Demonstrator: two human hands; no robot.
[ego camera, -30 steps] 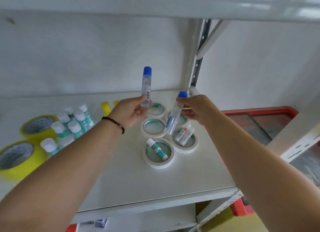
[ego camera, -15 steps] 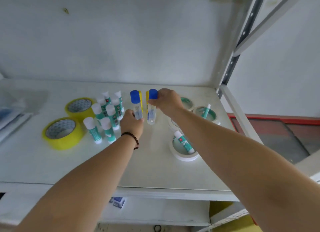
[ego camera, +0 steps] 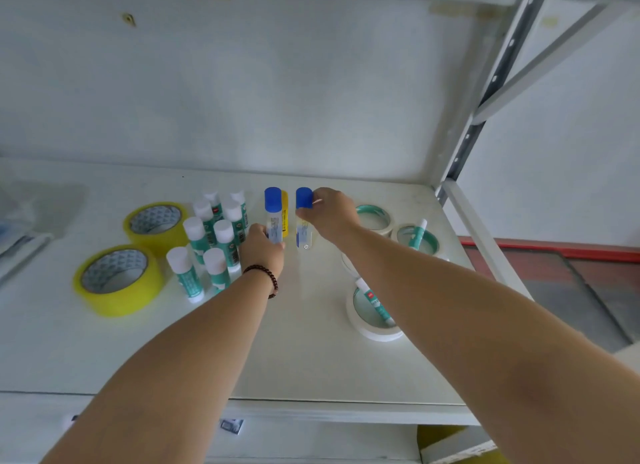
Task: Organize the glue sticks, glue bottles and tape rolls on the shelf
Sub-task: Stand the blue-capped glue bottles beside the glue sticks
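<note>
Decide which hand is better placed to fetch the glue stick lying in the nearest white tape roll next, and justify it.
Right, probably. The right hand is on the same side as the glue stick in the white tape roll; the left hand would have to cross over.

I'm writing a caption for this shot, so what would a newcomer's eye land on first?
Most likely the two hands mid-shelf: the left hand and right hand each hold an upright blue-capped glue bottle, side by side. Next come the two yellow tape rolls on the left, beside a cluster of standing white-capped glue sticks. White tape rolls lie to the right.
</note>
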